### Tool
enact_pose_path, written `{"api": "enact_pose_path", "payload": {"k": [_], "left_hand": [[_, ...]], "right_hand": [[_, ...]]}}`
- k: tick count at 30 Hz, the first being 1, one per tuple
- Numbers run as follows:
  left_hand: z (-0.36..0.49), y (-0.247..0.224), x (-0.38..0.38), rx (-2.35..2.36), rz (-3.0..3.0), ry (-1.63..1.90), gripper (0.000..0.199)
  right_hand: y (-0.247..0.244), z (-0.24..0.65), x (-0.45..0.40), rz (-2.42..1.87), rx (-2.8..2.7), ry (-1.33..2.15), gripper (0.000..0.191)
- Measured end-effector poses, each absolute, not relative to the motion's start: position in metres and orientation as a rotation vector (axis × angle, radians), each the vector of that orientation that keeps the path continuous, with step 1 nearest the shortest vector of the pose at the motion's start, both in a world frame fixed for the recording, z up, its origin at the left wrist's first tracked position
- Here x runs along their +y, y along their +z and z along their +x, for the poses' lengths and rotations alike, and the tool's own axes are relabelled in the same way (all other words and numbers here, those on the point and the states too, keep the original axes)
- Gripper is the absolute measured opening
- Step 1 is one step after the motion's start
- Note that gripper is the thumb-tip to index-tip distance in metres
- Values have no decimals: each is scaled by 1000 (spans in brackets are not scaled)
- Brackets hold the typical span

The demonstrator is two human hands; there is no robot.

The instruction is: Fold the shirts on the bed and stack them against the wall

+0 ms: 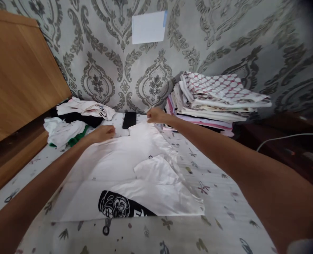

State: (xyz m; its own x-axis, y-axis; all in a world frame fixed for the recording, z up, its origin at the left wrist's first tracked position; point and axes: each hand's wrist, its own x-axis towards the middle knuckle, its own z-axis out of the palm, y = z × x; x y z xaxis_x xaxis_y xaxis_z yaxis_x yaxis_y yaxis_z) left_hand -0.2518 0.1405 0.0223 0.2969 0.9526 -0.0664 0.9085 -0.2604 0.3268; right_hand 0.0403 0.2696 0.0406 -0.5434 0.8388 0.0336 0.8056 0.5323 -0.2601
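A white T-shirt with a black print lies partly folded on the patterned bedsheet. One short sleeve is laid over its body on the right, and part of the print shows along the near edge. My left hand is closed at the shirt's far left edge, its fingers pinching the cloth. Farther off and to the right, my right hand pinches the far end of the shirt near the wall. A black phone lies between the two hands, just beyond the shirt.
A stack of folded clothes stands at the right against the patterned wall. Loose clothes lie in a heap at the left beside a wooden cabinet. A white cable crosses a dark surface at far right.
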Motion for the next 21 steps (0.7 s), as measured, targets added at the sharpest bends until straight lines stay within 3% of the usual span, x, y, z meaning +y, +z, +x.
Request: {"api": "enact_pose_path", "payload": {"k": [4, 9, 16, 21], "left_hand": [[-296, 33, 113, 1708, 2264, -49, 28], [-312, 28, 106, 1814, 2277, -86, 30], [-309, 31, 104, 1846, 2352, -118, 8], [-311, 43, 81, 1882, 2376, -104, 14]], "right_hand": [[37, 41, 259, -1433, -2325, 550, 17], [40, 43, 245, -1380, -2071, 730, 32], [57, 51, 213, -1290, -1880, 899, 32], [65, 69, 172, -1136, -1730, 1056, 30]]}}
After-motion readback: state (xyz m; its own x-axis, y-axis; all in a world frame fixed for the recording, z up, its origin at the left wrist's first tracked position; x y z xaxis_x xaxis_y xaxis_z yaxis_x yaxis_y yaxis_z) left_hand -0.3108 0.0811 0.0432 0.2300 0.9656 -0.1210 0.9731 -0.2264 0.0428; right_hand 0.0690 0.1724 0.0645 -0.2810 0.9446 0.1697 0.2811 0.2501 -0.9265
